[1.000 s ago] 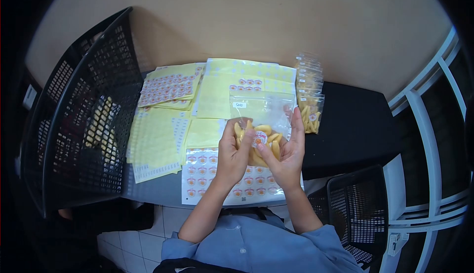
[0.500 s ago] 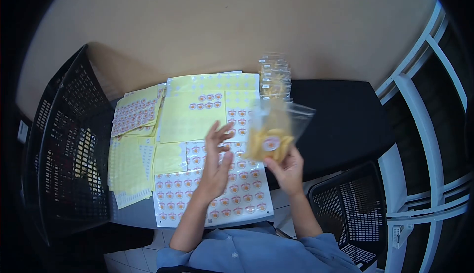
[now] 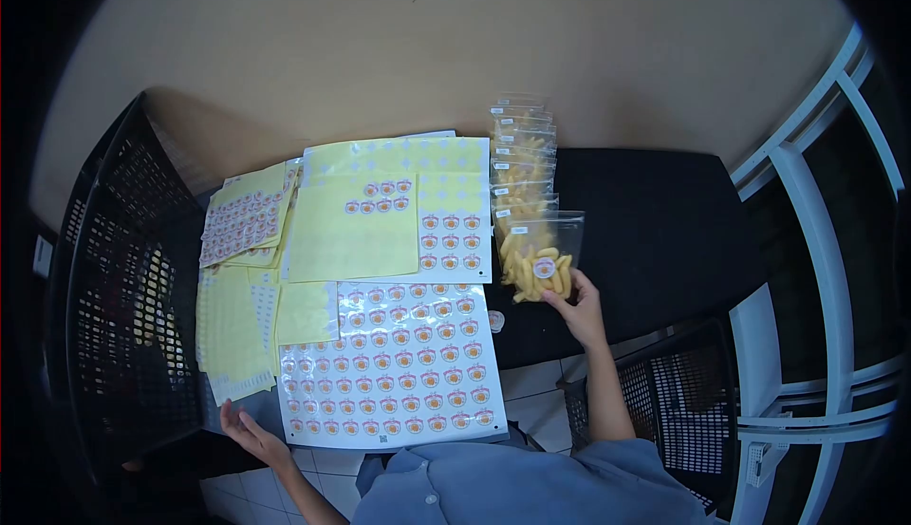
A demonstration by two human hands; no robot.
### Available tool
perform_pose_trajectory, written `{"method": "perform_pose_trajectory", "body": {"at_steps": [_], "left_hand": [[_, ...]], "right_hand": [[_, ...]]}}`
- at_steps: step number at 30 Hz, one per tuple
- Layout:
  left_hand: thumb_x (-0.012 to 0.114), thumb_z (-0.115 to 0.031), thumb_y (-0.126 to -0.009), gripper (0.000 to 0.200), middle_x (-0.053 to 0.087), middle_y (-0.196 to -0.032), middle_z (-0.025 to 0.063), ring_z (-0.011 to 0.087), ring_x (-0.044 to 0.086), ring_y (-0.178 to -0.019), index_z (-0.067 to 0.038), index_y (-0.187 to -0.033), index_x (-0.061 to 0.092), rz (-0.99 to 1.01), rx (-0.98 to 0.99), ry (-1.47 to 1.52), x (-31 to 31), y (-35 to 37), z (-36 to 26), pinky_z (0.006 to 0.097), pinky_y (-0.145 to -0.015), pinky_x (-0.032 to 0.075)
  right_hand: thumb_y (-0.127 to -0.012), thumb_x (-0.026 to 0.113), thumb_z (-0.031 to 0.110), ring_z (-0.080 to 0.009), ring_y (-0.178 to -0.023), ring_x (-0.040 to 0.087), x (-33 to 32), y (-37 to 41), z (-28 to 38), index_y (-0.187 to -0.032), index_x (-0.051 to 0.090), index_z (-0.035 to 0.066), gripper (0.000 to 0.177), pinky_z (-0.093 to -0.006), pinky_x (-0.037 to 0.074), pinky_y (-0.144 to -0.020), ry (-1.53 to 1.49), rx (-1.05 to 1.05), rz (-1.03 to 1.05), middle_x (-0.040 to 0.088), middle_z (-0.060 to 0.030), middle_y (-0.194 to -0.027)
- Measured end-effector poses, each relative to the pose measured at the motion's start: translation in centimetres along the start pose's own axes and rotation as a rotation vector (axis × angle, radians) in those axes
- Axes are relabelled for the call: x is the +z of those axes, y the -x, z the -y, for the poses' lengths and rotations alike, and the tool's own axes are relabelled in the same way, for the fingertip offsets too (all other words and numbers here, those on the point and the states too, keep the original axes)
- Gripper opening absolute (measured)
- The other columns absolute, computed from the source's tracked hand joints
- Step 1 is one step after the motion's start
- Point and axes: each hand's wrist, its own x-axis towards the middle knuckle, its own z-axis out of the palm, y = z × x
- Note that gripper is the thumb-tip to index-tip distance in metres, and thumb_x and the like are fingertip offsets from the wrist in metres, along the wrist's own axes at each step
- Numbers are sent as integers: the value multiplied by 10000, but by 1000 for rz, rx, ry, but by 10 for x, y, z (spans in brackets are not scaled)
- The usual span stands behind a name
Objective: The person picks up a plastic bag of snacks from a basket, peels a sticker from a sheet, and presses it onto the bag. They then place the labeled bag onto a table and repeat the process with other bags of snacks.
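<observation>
Black tabletop [image 3: 664, 231], bag [image 3: 543, 264] in right hand [image 3: 583, 312]

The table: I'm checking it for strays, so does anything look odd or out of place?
A lone round sticker, apparently, lies on the black surface, off the large sticker sheet beside it. The yellow sheets at left overlap askew. No spill shows.

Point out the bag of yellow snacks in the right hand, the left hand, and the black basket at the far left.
bag of yellow snacks [image 3: 529, 280]: head view, yellow pieces inside
left hand [image 3: 254, 437]: head view, palm
black basket [image 3: 104, 335]: head view, side wall
</observation>
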Motion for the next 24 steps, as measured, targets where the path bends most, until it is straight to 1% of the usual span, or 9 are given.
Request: {"method": "perform_pose_trajectory", "body": {"at_steps": [3, 4, 5, 7, 8, 10, 13, 20, 24], "left_hand": [[355, -135, -895, 296, 419, -1156, 115, 190, 425, -974, 4, -1157, 362, -35, -70, -12, -4, 12, 4, 299, -847, 337], [355, -135, -895, 296, 419, -1156, 115, 190, 425, -974, 4, -1157, 362, -37, -71, -12, -2, 13, 6, 299, -847, 337], [359, -135, -893, 289, 433, -1138, 114, 188, 432, -971, 2, -1147, 373, -39, -79, -30, 0, 14, 8, 295, -841, 339], [363, -135, -892, 282, 447, -1120, 113, 187, 439, -968, 1, -1138, 385, -41, -90, -48, 2, 15, 10, 291, -835, 341], [367, -136, -890, 276, 454, -1109, 112, 186, 445, -962, 1, -1127, 395, -50, -78, -60, 3, 14, 11, 288, -826, 342], [371, -137, -888, 269, 462, -1099, 110, 185, 450, -957, 1, -1116, 405, -57, -66, -72, 3, 14, 13, 286, -818, 344], [377, -136, -884, 258, 466, -1087, 108, 185, 452, -954, 2, -1099, 416, -38, -70, -39, 2, 14, 13, 285, -807, 345], [390, -136, -876, 246, 476, -1065, 102, 179, 447, -949, -2, -1080, 421, 9, -72, -4, -1, 15, 11, 282, -799, 343], [400, -138, -873, 238, 466, -1068, 94, 167, 436, -916, 0, -1066, 421, -17, -85, 42, 0, 18, 11, 282, -778, 347]], "right_hand": [[-665, 708, 177, -215, -906, 535, 6, -2, -44, -1069, 492, -28, 502, -304, 402, -823, 161, -15, -70, 544, -135, -963], [-662, 709, 216, -251, -870, 528, 13, 5, -14, -1082, 485, -15, 529, -325, 404, -807, 425, 16, -164, 510, -144, -965], [-662, 709, 216, -251, -870, 528, 15, 7, -5, -1082, 485, -15, 529, -325, 404, -807, 427, 14, -163, 510, -144, -965], [-667, 702, 205, -200, -728, 527, 18, 12, 3, -1091, 478, -11, 526, -295, 435, -699, 726, -85, -243, 494, -117, -944], [-667, 702, 205, -200, -728, 527, 21, 13, 5, -1091, 478, -11, 526, -295, 435, -699, 728, -86, -242, 494, -117, -944], [-682, 693, 181, -104, -592, 462, 28, 16, 6, -1089, 488, -10, 495, -216, 413, -553, 436, 15, -242, 495, -85, -892], [-681, 693, 176, -92, -565, 456, 35, 13, 2, -1083, 492, -15, 488, -203, 410, -515, 409, -59, -270, 493, -87, -891], [-729, 641, 141, -142, -634, 502, 40, 26, -9, -1244, 292, -24, 643, -242, 441, -607, 397, -58, -291, 442, -148, -1038], [-734, 622, 96, -147, -649, 505, 45, 37, -2, -1269, 244, -13, 665, -247, 442, -617, 379, -43, -300, 390, -162, -1111]]}}
